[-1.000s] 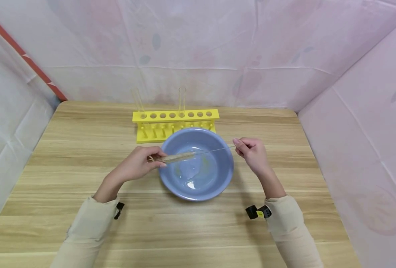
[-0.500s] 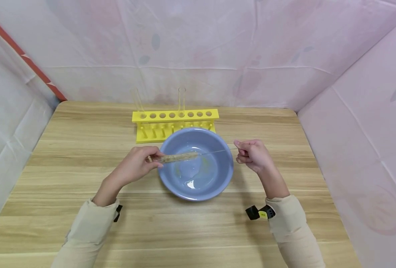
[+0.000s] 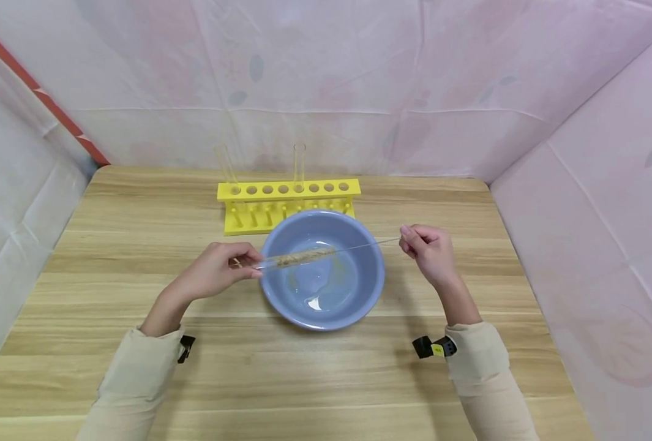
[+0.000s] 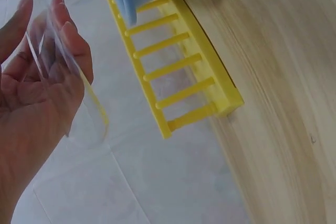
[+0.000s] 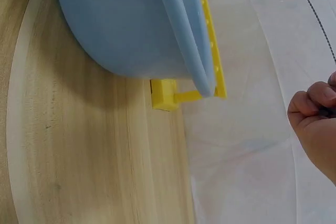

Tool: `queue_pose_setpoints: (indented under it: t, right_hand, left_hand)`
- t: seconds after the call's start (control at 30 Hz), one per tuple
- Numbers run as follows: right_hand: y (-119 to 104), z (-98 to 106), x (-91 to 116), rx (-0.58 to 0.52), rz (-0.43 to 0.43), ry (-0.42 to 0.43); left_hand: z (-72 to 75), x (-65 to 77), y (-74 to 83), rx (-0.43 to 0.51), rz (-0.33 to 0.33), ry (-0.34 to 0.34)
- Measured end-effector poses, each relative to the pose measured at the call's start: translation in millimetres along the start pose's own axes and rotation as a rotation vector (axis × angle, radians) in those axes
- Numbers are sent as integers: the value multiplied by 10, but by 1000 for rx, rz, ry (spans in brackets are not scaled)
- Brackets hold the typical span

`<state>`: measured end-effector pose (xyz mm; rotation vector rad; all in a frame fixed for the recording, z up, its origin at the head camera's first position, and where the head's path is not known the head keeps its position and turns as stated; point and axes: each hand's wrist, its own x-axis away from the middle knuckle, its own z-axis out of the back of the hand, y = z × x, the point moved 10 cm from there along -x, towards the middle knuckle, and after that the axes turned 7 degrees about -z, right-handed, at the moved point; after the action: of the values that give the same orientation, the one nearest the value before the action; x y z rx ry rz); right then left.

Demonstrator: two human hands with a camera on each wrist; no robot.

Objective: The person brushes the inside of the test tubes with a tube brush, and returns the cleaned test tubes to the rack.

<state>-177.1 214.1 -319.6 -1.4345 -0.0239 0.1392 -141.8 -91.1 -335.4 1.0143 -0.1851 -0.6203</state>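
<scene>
My left hand [image 3: 223, 266] grips a clear glass test tube [image 4: 55, 51] by its closed-end half, fingers and thumb round it. The tube lies nearly level over the blue basin [image 3: 367, 288], its mouth pointing right. Inside its right part sits the pale bristle head of a test tube brush [image 3: 305, 256]. My right hand [image 3: 427, 251] pinches the far end of the brush's thin twisted wire handle [image 5: 315, 11], right of the basin. In the left wrist view the left part of the tube shows no bristles. A little water with yellowish patches lies in the basin.
Behind the basin stands a yellow test tube rack [image 3: 259, 191], partly hidden by the basin's rim. It holds two clear test tubes [image 3: 300, 165], one at its left end and one near the middle. Wooden tabletop [image 3: 303, 380] surrounds them, with patterned cloth walls behind and beside.
My right hand has moved right, and my left hand slightly left. The brush's bristles have shifted right in the tube, towards its mouth. The basin and rack stay put.
</scene>
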Motion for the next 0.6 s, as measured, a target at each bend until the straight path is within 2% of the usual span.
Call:
queue_pose_setpoints:
  t: [0.1, 0.3, 0.4, 0.5, 0.6]
  right_hand:
    - [54, 15, -6, -42, -84, 8]
    - [227, -39, 5, -249, -394, -57]
    - [303, -45, 31, -316, -499, -81]
    - [311, -16, 35, -303, -496, -87]
    - [231, 56, 11, -223, -375, -68]
  left_hand:
    - [13, 7, 7, -24, 1, 7]
    - [51, 25, 46, -122, -16, 45]
    - [64, 30, 53, -150, -17, 58]
    - [67, 32, 56, -155, -24, 62]
    - [63, 39, 47, -135, -30, 51]
